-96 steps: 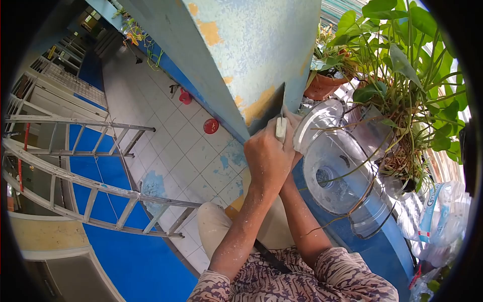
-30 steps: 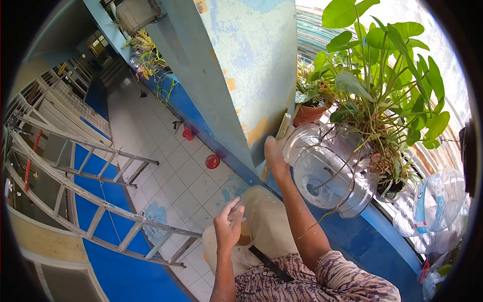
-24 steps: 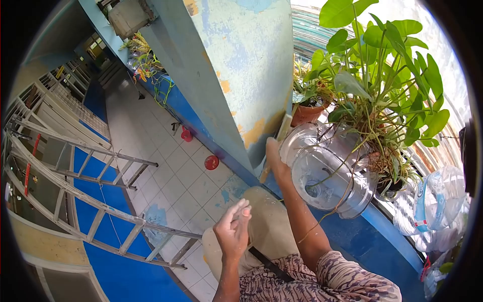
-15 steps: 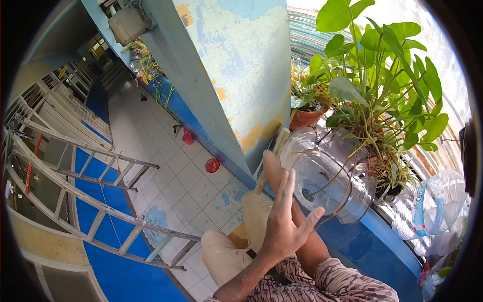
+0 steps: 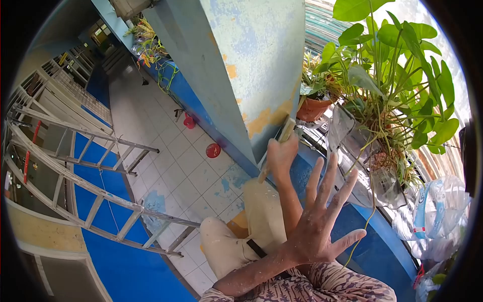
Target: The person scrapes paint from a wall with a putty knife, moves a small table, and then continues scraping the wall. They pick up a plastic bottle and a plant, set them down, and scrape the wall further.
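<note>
Spreading its fingers wide, the left hand is nearest; beyond, up-left of them, the right hand curls its fingers round a pale bar-shaped tool, long axis slanting beside the peeling column.

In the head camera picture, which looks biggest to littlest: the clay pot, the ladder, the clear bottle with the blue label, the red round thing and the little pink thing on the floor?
1. Ladder
2. Clear bottle
3. Clay pot, partly hidden by leaves
Red round thing and pink thing: too alike to rank.
</note>
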Demonstrator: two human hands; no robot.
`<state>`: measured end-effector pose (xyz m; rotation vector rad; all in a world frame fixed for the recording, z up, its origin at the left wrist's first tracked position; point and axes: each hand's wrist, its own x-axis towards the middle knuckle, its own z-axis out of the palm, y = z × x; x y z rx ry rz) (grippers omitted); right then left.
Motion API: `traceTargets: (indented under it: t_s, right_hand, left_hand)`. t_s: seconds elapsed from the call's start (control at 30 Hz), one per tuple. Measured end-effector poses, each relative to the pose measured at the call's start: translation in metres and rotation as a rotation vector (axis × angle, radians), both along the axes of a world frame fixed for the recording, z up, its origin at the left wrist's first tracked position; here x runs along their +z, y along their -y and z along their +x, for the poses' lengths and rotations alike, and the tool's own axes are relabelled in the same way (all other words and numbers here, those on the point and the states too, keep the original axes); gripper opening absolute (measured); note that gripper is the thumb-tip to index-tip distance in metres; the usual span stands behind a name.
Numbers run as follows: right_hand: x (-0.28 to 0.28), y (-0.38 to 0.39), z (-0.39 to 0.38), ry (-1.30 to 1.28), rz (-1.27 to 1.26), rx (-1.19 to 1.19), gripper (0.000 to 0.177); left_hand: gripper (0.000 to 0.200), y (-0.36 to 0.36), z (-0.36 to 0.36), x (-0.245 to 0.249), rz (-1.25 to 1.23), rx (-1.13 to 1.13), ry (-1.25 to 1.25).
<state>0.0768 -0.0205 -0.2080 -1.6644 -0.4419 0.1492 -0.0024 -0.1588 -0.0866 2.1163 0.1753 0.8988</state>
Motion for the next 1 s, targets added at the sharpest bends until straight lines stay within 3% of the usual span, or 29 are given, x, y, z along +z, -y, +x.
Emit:
traceTargets:
  t_s: [0.1, 0.2, 0.33, 0.43, 0.57, 0.6, 0.7, 0.83, 1.0]
  right_hand:
    - [-0.007, -0.004, 0.01, -0.007, -0.09, -0.041, 0.042]
    - [-0.001, 0.006, -0.004, 0.082, 0.082, -0.015, 0.038]
    - [-0.012, -0.009, 0.022, -0.028, -0.06, -0.017, 0.028]
    - [-0.004, 0.002, 0.008, 0.019, -0.037, -0.02, 0.03]
    - [-0.014, -0.01, 0.023, 0.129, -0.01, -0.097, 0.029]
    - [-0.009, -0.013, 0.04, -0.022, 0.008, -0.023, 0.029]
    - [-0.004, -0.008, 0.034, -0.11, 0.181, -0.057, 0.022]
    - [0.001, 0.001, 0.028, -0.025, 0.027, -0.011, 0.024]
    - [-0.02, -0.008, 0.047, -0.032, 0.054, 0.007, 0.025]
  left_hand:
    - [0.102, -0.004, 0.008, -0.002, -0.046, -0.096, 0.08]
    - [0.103, -0.012, 0.018, 0.001, 0.002, -0.115, 0.082]
    - [0.105, -0.02, 0.022, 0.0, 0.041, -0.168, 0.115]
    - [0.108, -0.03, 0.033, -0.013, -0.01, -0.067, 0.2]
    - [0.092, -0.033, 0.043, -0.008, 0.048, 0.005, 0.251]
    - [0.087, -0.033, 0.045, -0.007, 0.033, 0.03, 0.262]
    - [0.09, -0.039, 0.047, -0.002, 0.089, 0.059, 0.247]
    - [0.089, -0.03, 0.049, -0.004, 0.104, 0.07, 0.226]
    - [0.091, -0.026, 0.051, 0.005, 0.076, 0.043, 0.227]
